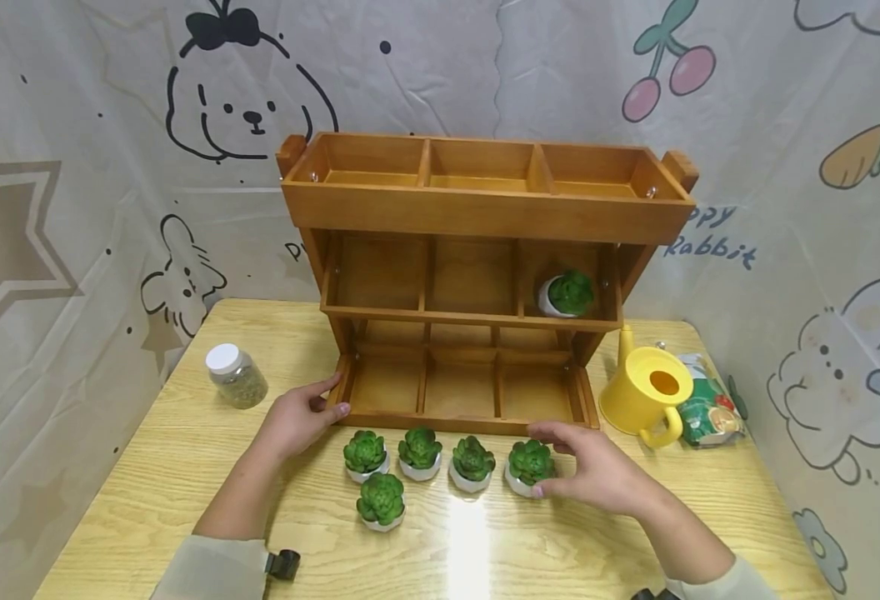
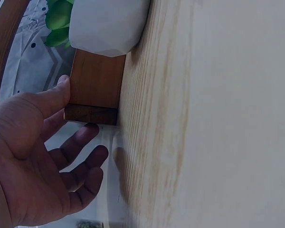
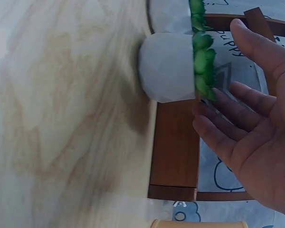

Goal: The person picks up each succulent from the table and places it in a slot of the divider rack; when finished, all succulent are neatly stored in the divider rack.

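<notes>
A three-tier wooden shelf (image 1: 485, 212) with divided compartments stands on the table. My left hand (image 1: 301, 421) holds its lower left corner between thumb and index finger; the other fingers stay loosely bent, off the wood, in the left wrist view. My right hand (image 1: 597, 471) is spread around the rightmost potted succulent (image 1: 530, 463), thumb in front and fingers behind. In the right wrist view, the thumb is clear of this plant (image 3: 204, 64), while fingertips lie close to its leaves. Several more succulents in white pots (image 1: 472, 463) stand left of it. One succulent (image 1: 569, 292) sits in the middle tier's right compartment.
On the left stands a clear jar (image 1: 237, 379) with a white lid. To the shelf's right are a yellow watering can (image 1: 638, 400) and a green printed bag (image 1: 710, 408). A patterned cloth (image 1: 425, 75) hangs behind and on both sides.
</notes>
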Demonstrator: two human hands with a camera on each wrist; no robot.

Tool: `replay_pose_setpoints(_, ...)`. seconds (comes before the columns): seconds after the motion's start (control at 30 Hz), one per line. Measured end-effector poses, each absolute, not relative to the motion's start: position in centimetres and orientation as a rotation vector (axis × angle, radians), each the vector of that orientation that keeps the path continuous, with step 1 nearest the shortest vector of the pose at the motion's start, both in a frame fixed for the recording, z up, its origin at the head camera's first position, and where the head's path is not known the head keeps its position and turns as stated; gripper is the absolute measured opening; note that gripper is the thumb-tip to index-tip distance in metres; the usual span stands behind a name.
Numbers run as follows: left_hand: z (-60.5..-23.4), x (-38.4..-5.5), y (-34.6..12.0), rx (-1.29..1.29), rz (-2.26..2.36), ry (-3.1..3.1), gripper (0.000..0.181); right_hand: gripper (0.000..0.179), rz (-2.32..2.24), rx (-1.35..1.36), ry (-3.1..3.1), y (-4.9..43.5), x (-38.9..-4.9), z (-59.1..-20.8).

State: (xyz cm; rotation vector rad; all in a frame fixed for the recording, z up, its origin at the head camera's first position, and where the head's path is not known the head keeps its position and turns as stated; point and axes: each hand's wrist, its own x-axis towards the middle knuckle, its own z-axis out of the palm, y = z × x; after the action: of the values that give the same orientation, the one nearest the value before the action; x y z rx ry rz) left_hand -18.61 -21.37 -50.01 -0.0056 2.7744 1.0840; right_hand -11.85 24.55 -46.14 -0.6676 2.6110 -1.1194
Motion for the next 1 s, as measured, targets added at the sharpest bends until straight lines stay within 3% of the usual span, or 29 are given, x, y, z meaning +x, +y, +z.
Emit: replay_pose_setpoints(1.0,-49.9,-18.5,-21.4,-0.019,1.11,2.756,0.064,0.087,-0.906,-0.651,2.634,23.6,-12.5,-48.6)
